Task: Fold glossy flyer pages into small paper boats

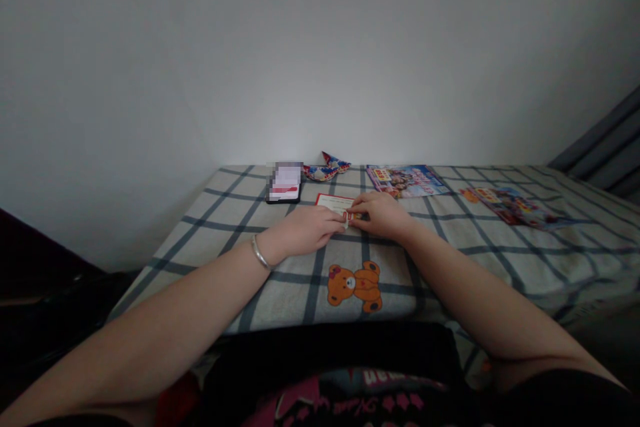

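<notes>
A sheet of paper [330, 201], white with a red edge and printed text, lies on the checked cloth in front of me. My left hand [309, 228], with a silver bangle on the wrist, presses its fingers together on the paper's near part. From the other side my right hand [384, 215] pinches the same part, its fingertips nearly meeting the left ones. Red and yellow print shows between the fingers, where the paper seems folded over. My fingers cover much of the sheet.
Behind the paper are a phone [285, 185] with a lit screen and a folded blue, red and white paper shape [327, 169]. Two colourful printed leaflets [407, 180] lie to the right. The checked cloth [295, 290] bears a printed bear [354, 285]. A white wall [320, 67] stands behind.
</notes>
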The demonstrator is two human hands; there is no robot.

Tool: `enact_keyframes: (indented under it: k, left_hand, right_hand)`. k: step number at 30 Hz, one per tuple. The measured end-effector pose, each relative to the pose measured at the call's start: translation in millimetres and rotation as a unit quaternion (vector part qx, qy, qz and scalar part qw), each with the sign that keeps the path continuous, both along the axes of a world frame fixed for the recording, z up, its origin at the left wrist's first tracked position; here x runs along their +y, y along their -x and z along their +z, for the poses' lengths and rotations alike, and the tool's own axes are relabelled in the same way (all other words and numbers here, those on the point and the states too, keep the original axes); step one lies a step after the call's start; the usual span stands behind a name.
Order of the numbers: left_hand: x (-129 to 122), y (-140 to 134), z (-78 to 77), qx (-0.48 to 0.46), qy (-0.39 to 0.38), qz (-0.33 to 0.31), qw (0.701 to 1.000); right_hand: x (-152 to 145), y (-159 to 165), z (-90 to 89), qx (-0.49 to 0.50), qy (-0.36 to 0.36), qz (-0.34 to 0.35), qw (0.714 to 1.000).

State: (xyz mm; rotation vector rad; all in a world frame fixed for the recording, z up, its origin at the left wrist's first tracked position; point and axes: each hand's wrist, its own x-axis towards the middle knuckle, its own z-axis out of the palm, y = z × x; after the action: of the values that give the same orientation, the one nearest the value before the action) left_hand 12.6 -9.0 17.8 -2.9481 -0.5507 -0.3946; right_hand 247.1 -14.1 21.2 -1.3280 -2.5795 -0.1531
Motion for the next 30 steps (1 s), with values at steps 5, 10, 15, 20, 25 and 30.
enact_keyframes:
  k: [5, 10, 15, 20, 25, 30]
  left_hand:
    - [-1.4, -0.9, 1.6, 0.003, -0.003, -0.005, 1.000]
    - [-2.2, -0.9, 2.7, 0.010, 0.011, 0.000, 1.000]
    - [-3.4, -2.1, 3.6, 0.017, 0.022, 0.016, 0.999]
    - [-3.3, -3.6, 3.3, 0.013, 0.016, 0.018, 1.000]
    - [-3.0, -4.9, 2.6, 0.023, 0.013, 0.025, 0.999]
    - [-3.0, -3.4, 2.0, 0.014, 0.016, 0.021, 1.000]
  right_hand:
    - [-0.3, -0.5, -0.1, -0.002, -0.012, 0.008, 1.000]
    - [-3.7, 3.0, 4.1, 0.003, -0.044, 0.048, 0.998]
    - [-8.9, 5.0, 9.5, -0.015, -0.042, 0.125, 0.991]
    - [-7.4, 0.5, 9.9, -0.018, -0.037, 0.158, 0.987]
    - [-4.4, -3.6, 11.2, -0.037, -0.032, 0.128, 0.991]
    - [-3.6, -10.7, 16.8, -0.060, -0.015, 0.070, 0.996]
